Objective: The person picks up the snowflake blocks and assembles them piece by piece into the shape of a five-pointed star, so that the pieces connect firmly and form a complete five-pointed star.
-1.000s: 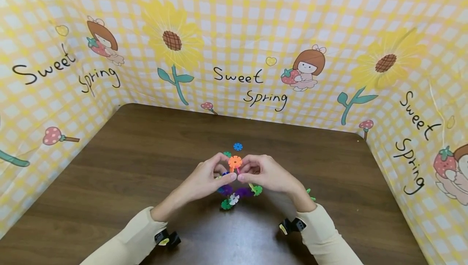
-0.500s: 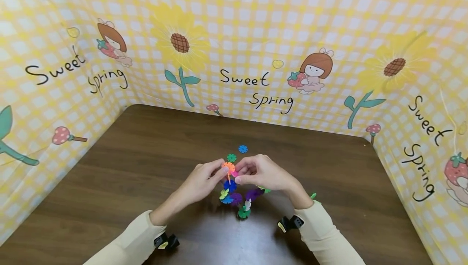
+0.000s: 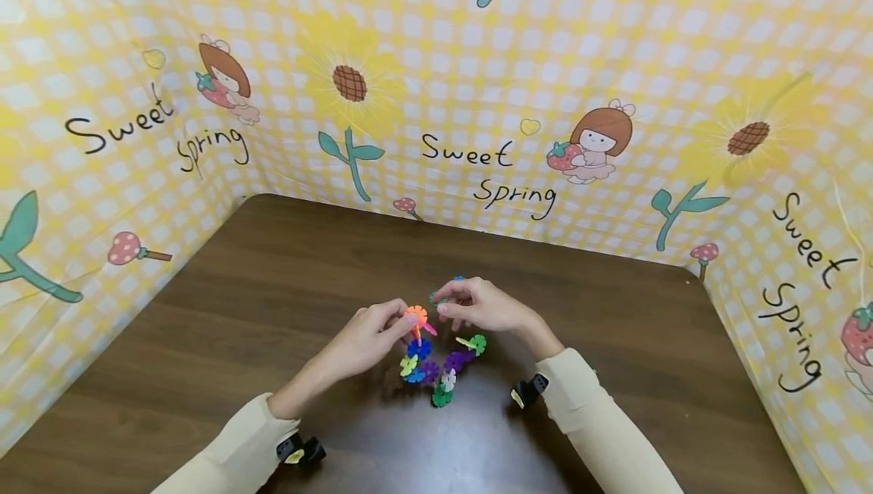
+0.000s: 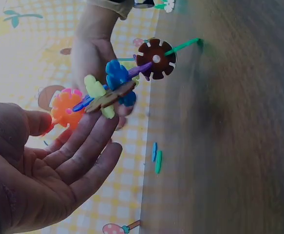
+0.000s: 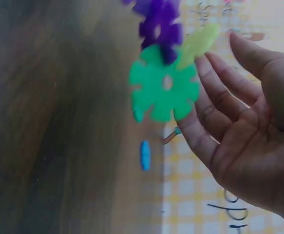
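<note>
My left hand (image 3: 364, 336) pinches an orange notched plastic disc (image 3: 416, 317) between thumb and finger. This disc ends a chain of interlocking discs, with a pink one (image 3: 430, 329) beside it. Dark blue (image 3: 419, 349), purple (image 3: 455, 361), white (image 3: 448, 380) and dark green (image 3: 442, 397) discs follow in a curve. A light green disc (image 3: 478, 344) with a yellow one slotted in forms the chain's other end. My right hand (image 3: 491, 306) is off the chain, with its fingers apart and nothing between them in the right wrist view. The left wrist view shows a brown disc (image 4: 154, 59) too.
A loose green disc (image 4: 159, 162) and a loose blue disc (image 4: 154, 151) lie flat on the brown wooden table (image 3: 273, 274), beyond the hands. A checked yellow cloth (image 3: 470, 92) stands as a wall around the table's back and sides.
The right hand has let go near the orange and pink discs and drawn away to the right and back. The left hand keeps hold, and the chain has shifted slightly left.
</note>
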### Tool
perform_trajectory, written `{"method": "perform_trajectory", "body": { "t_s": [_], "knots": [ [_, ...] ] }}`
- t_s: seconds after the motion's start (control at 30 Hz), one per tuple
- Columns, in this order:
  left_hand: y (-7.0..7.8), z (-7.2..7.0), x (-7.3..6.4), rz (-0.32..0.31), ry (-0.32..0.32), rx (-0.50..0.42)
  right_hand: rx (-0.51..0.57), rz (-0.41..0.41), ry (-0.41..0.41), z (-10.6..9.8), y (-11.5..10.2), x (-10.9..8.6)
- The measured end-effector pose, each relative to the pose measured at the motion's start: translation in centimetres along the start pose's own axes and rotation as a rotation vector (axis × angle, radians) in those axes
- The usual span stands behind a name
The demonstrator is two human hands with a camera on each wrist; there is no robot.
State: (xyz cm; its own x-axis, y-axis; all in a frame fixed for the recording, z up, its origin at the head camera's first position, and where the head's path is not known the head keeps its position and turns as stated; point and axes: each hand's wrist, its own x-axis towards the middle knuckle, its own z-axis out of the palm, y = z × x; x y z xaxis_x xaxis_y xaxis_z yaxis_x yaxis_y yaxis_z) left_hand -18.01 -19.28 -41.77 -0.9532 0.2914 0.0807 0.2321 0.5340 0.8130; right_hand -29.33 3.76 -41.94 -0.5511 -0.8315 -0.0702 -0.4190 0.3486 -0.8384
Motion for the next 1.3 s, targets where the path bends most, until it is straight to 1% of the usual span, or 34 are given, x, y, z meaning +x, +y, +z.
{"method": "perform_trajectory", "body": {
  "t_s": [0.1,0.17,0.23,0.3,0.5,0.6,0.67,0.77,0.83,1.0,1.1,1.3],
  "knots": [
    [-0.2,-0.3,-0.1,-0.02,-0.006,0.013,-0.027,0.024,-0.011,-0.2,1.2,1.0],
    [-0.3,-0.4,-0.1,-0.028,-0.011,0.022,-0.048,0.059,0.007,-0.2,1.9,1.6],
    [-0.4,-0.6,-0.2,-0.032,-0.015,0.025,-0.076,0.102,0.049,0.0,2.5,2.3],
    [-0.4,-0.7,-0.2,-0.018,-0.016,0.021,-0.098,0.153,0.105,0.3,3.0,2.9],
    [-0.3,-0.6,-0.1,0.018,-0.028,0.006,-0.115,0.299,0.25,1.6,3.8,3.7],
    [-0.3,-0.5,0.0,0.018,-0.023,0.0,-0.134,0.332,0.297,1.9,3.9,3.9],
    [-0.3,-0.5,0.1,0.016,-0.019,-0.006,-0.145,0.343,0.314,2.1,3.9,3.9],
    [-0.4,-0.5,0.2,0.007,-0.02,-0.02,-0.131,0.331,0.316,2.3,3.9,3.7],
    [-0.5,-0.4,0.4,-0.007,-0.03,-0.047,-0.087,0.314,0.318,2.4,4.0,3.3],
    [-0.7,-0.1,0.9,-0.029,-0.048,-0.124,0.117,0.237,0.323,2.5,4.1,2.1],
    [-0.7,0.0,1.0,-0.023,-0.039,-0.12,0.194,0.192,0.305,2.3,3.4,1.1],
    [-0.5,0.1,1.1,-0.028,-0.03,-0.146,0.226,0.128,0.263,1.9,1.0,-1.3]
  ]
}}
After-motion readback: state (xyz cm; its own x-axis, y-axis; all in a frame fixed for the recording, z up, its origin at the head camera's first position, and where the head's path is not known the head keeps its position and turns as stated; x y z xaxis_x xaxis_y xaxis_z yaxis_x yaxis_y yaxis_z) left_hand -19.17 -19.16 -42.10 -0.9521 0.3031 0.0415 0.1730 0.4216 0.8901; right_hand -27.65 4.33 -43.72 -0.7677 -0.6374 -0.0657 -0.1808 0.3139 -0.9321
